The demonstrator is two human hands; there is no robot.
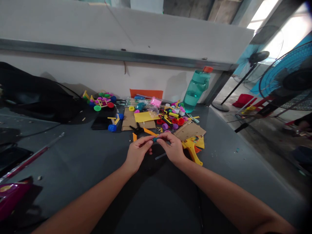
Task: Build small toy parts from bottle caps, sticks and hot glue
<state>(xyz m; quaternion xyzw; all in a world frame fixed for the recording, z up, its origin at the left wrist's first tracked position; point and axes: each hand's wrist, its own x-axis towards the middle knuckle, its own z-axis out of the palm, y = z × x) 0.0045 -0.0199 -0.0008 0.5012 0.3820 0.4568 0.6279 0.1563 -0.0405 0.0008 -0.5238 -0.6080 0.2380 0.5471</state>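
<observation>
Head view, looking forward and down over a dark grey tabletop (73,156): a small teal plastic piece (155,139) is pinched between both hands, just above the tabletop, though it is too small for its exact shape to be clear. The left hand (137,154) grips it from one side and the right hand (172,149) from the other, their fingers closed and nearly meeting at the piece.

Just beyond the teal piece lies a black pair of pliers with orange-yellow handles (138,130). To its right, close to the right hand, a chunky yellow plastic tool (192,150) rests against a torn brown cardboard sheet (189,131). Farther beyond the piece spreads a jumble of red, purple and yellow plastic bottle caps (172,122), beside a yellow paper strip on brown cardboard (146,117). Well to the far left of the piece stands a small frame of yellow sticks with colourful bottle-cap wheels (98,102). A translucent teal water bottle with an orange cap (196,91) stands beyond the piece, and a black fabric bag (34,94) lies far to its left.
</observation>
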